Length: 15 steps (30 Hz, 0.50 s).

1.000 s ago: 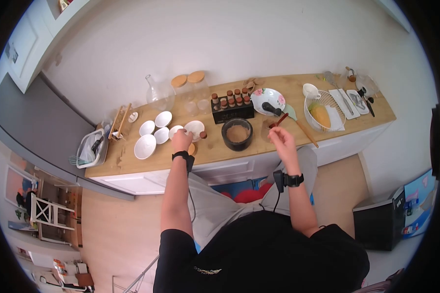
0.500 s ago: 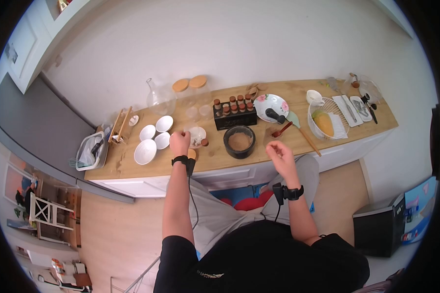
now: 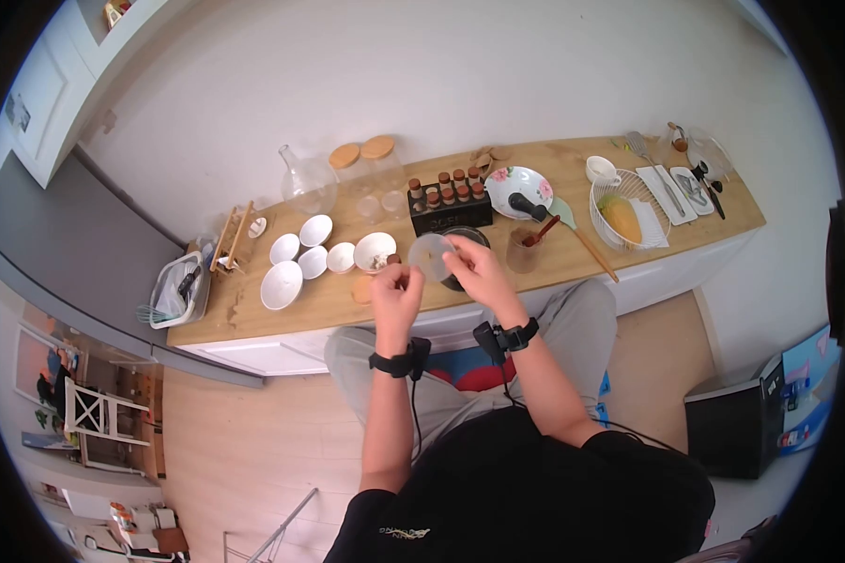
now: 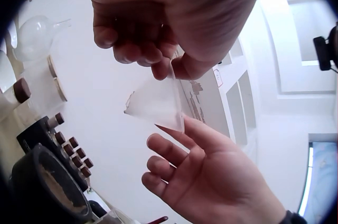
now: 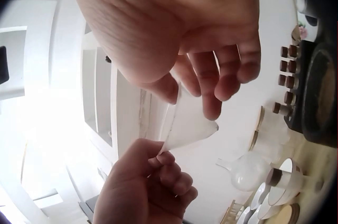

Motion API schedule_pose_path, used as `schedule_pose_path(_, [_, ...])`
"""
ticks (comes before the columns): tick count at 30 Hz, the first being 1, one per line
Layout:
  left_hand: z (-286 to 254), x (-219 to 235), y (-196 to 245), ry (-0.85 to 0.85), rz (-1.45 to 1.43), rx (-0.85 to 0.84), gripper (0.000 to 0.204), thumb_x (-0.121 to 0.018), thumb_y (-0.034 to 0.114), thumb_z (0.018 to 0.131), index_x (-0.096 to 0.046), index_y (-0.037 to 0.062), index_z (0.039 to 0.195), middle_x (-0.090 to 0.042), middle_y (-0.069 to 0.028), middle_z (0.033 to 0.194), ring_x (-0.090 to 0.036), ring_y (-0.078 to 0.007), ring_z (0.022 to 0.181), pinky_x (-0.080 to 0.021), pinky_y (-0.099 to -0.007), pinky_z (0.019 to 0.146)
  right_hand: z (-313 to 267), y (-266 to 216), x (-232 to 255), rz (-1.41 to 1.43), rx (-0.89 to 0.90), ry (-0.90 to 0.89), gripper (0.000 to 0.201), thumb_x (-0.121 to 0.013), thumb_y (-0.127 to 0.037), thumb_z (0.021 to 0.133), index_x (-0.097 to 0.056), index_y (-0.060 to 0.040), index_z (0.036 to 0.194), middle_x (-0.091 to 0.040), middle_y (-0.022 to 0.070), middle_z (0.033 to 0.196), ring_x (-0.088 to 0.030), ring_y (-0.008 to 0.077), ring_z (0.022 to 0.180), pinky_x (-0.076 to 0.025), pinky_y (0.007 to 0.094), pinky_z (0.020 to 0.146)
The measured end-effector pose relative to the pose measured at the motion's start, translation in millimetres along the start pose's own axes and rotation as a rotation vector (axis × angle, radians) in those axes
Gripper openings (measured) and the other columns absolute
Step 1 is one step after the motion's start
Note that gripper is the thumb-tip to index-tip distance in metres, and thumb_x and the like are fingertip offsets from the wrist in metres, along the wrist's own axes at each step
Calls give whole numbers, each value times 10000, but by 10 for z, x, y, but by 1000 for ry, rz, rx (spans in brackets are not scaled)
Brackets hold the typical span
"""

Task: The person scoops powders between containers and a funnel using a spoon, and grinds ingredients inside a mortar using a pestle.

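A translucent white cone, a small funnel (image 3: 429, 256), is held up in front of the counter. My left hand (image 3: 397, 296) pinches its rim between thumb and forefinger, the other fingers curled in. On the opposite side of the rim, my right hand (image 5: 211, 34) pinches it with thumb and fingertips, the remaining fingers spread loosely. The funnel's narrow tip (image 4: 128, 103) points toward the wall, with a dark, uneven edge. Below and behind the right hand stands a dark mortar (image 4: 39, 187) with brown powder, partly hidden in the head view.
White bowls (image 3: 281, 285) stand left on the counter, one with pale bits (image 3: 376, 251). Behind are a rack of corked tubes (image 3: 449, 214) and a floral plate (image 3: 512, 183). A jar with a red-brown spoon (image 3: 524, 251), spatula (image 3: 587, 244) and wire basket (image 3: 629, 239) are at right.
My left hand has moved right from beside the small bowls, and my right hand has moved left from near the jar. They now meet at the funnel, which shows between them.
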<state>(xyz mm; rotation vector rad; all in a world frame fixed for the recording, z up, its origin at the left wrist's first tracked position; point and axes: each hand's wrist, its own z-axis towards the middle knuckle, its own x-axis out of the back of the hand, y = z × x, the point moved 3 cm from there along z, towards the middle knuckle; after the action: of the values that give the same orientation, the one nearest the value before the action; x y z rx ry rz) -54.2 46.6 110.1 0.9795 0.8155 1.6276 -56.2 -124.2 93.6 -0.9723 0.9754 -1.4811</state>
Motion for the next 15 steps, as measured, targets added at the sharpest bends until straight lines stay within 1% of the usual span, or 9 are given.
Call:
schedule_pose_path(3, [-162,-89,44,-28,-24,-22,267,-665,117,877,-591,-47,680,-476,53,590,-425,-27,590,-332,-217,542,-53,132,38,111,-9,27,235,-586,-117,943,-618,36,1118,-613,19,713,-548,68,621,-448,233,571])
schedule_pose_path(5, [-165,-121,-222,-41,-84,-6,226,-664,121,883,-614,-34,726,-498,42,628,-449,-34,627,-350,-217,578,-77,134,112,113,-12,41,207,-560,-98,953,-622,35,1100,-607,10,709,-551,65,628,-441,227,574])
schedule_pose_path(7, [-104,-95,-545,269,-281,104,153,-656,116,886,-650,-18,813,-543,19,661,-474,-42,649,-376,-219,600,-91,154,191,126,-67,80,180,-544,-87,958,-629,29,1066,-605,6,701,-561,66,632,-429,218,574])
schedule_pose_path(8, [-74,-58,-676,258,-177,164,194,-667,123,873,-649,-16,1008,-628,-44,830,-533,-81,739,-439,-244,673,-99,151,217,124,-67,80,180,-544,-87,958,-629,29,1066,-605,6,701,-561,66,632,-429,218,574])
schedule_pose_path(9, [-29,-64,-843,259,-177,166,194,-667,123,873,-649,-16,1008,-628,-44,830,-533,-81,739,-439,-244,673,-114,154,238,125,-87,82,180,-540,-87,959,-628,28,1066,-605,7,699,-565,67,634,-425,215,574])
schedule_pose_path(11, [61,-126,-1283,237,124,142,386,-700,145,837,-589,-25,1166,-640,-121,1050,-585,-171,875,-484,-312,783,-132,171,262,129,-108,83,181,-536,-86,960,-628,28,1066,-604,7,698,-568,68,636,-422,213,574])
schedule_pose_path(12, [66,-149,-1401,237,126,142,386,-700,145,837,-589,-25,1166,-640,-121,1050,-585,-171,875,-484,-312,783,-137,194,269,134,-121,84,183,-535,-90,961,-628,28,1066,-607,8,701,-564,64,635,-415,210,570])
schedule_pose_path(14, [92,-210,-1489,162,241,158,532,-728,165,797,-529,-13,1256,-583,-165,1219,-582,-259,1007,-480,-370,868,-141,254,276,140,-133,88,186,-533,-95,961,-628,27,1065,-610,9,703,-561,61,634,-407,207,565])
schedule_pose_path(15, [91,-238,-1531,160,243,158,532,-728,165,797,-529,-13,1256,-583,-165,1219,-582,-259,1007,-480,-370,868,-141,290,277,145,-131,101,187,-541,-112,963,-641,9,1067,-622,1,694,-522,41,597,-381,200,536])
